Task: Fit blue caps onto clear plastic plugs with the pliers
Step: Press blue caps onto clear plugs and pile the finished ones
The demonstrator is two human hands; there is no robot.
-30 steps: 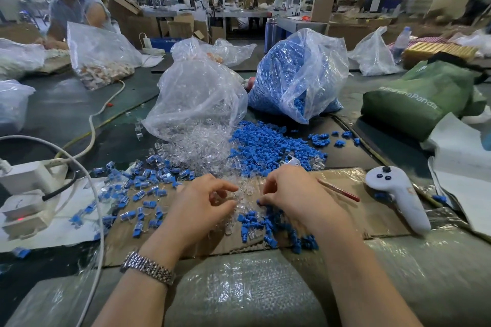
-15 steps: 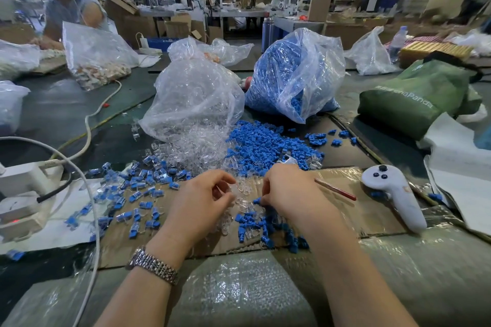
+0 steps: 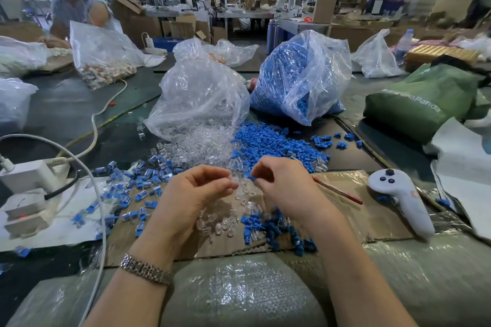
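Hands: 2, left (image 3: 198,194) and right (image 3: 285,186). Clear bags on the tabletop (image 3: 66,109): 1 of clear plugs (image 3: 199,93) at 12 o'clock, 1 of blue caps (image 3: 303,74) at 1 o'clock. Loose caps (image 3: 268,141) and loose plugs (image 3: 204,143): too many to count. Controller (image 3: 403,202): 1, at 3 o'clock. Green bag (image 3: 422,98): 1, at 2 o'clock. Wristwatch (image 3: 146,269): 1. Red-handled tool (image 3: 338,191): 1.

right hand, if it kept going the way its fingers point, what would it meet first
The right hand points left with a blue cap pinched. It would likely first meet the clear plug in the left hand, though depth is unclear.
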